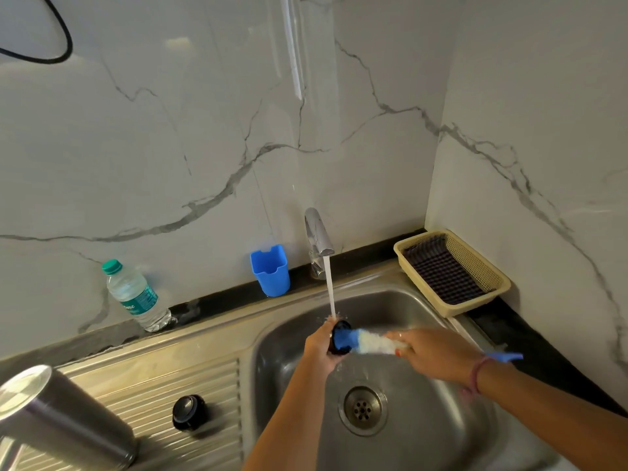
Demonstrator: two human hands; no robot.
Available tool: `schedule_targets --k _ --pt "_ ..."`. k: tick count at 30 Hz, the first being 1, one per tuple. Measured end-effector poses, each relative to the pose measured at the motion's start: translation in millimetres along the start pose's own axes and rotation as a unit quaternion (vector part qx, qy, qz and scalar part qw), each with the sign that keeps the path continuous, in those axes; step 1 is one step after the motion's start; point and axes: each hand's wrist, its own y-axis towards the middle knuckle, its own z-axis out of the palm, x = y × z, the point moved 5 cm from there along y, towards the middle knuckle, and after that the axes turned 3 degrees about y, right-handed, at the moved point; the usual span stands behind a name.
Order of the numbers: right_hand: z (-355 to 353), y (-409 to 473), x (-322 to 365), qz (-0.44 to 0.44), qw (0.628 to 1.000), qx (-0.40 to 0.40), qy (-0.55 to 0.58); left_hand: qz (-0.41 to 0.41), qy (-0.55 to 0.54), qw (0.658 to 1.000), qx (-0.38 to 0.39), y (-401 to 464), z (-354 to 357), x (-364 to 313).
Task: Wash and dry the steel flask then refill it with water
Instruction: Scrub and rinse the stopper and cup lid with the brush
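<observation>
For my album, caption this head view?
Left hand holds a black cap under the tap; right hand scrubs it with a brush.

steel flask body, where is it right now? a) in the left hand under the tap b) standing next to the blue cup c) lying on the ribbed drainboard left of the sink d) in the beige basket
c: the steel flask lies on the drainboard left of the sink, while the left hand holds only a small dark part under the tap.
</observation>
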Motion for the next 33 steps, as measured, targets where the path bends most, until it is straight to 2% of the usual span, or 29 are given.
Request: schedule_targets --k 1,2,3,4,5,6,7,9,10,11,12,14,16,18,20,21,23,25,28,33 --pt "4 2 -7 0.053 0.985 0.035 0.158 0.001 -0.009 1.000 0.008 1 0 -1" --pt "8 3 -15 0.119 0.940 0.063 0.313 0.002 -0.017 1.000 0.016 0 0 -3" --pt "12 1 -22 0.185 0.875 0.093 0.438 0.005 -0.027 0.999 0.027 1 1 -5" --pt "15 -3 -26 0.232 0.817 0.110 0.516 0.008 -0.036 0.999 0.030 0 2 -8" --pt "14 -7 -27 0.249 0.792 0.113 0.545 0.011 -0.046 0.998 0.032 2 3 -9" --pt "12 -8 -26 0.238 0.804 0.108 0.534 0.014 -0.053 0.998 0.032 0 5 -10" --pt "9 -7 -23 0.199 0.852 0.089 0.475 0.016 -0.058 0.998 0.030 2 8 -11" --pt "1 -4 -16 0.089 0.968 0.016 0.234 0.018 -0.058 0.998 0.023 7 9 -12" --pt "0 -3 -11 0.031 0.997 -0.004 0.077 0.017 -0.051 0.998 0.013 9 9 -12" --pt "-1 -3 -8 -0.007 0.997 -0.021 -0.073 0.016 -0.042 0.999 0.007 11 8 -12" --pt "-2 -2 -8 -0.042 0.983 -0.041 -0.175 0.013 -0.030 0.999 0.003 12 8 -12" --pt "-2 -2 -12 -0.076 0.963 -0.055 -0.251 0.011 -0.017 1.000 0.001 12 9 -15" --pt "-4 -3 -20 -0.062 0.981 -0.057 -0.177 0.016 0.011 1.000 -0.005 13 8 -18" --pt "-10 -1 -33 -0.015 0.999 -0.042 -0.009 0.025 0.045 0.998 -0.022 15 2 -21" --pt "-10 2 -53 0.031 0.993 -0.009 0.109 0.038 0.055 0.996 -0.051 17 -7 -28" --pt "-11 2 -61 0.045 0.991 0.007 0.129 0.045 0.055 0.995 -0.068 19 -13 -32" --pt "-10 1 -73 0.067 0.989 0.015 0.134 0.049 0.062 0.994 -0.075 20 -20 -40" --pt "-8 0 -81 0.094 0.985 -0.003 0.143 0.059 0.078 0.994 -0.039 19 -18 -50" --pt "-6 -2 -81 0.123 0.982 -0.046 0.139 0.104 0.164 0.981 0.005 16 -11 -67" --pt "-6 -5 -75 0.158 0.978 -0.109 0.076 0.188 0.403 0.895 0.007 9 0 -96"
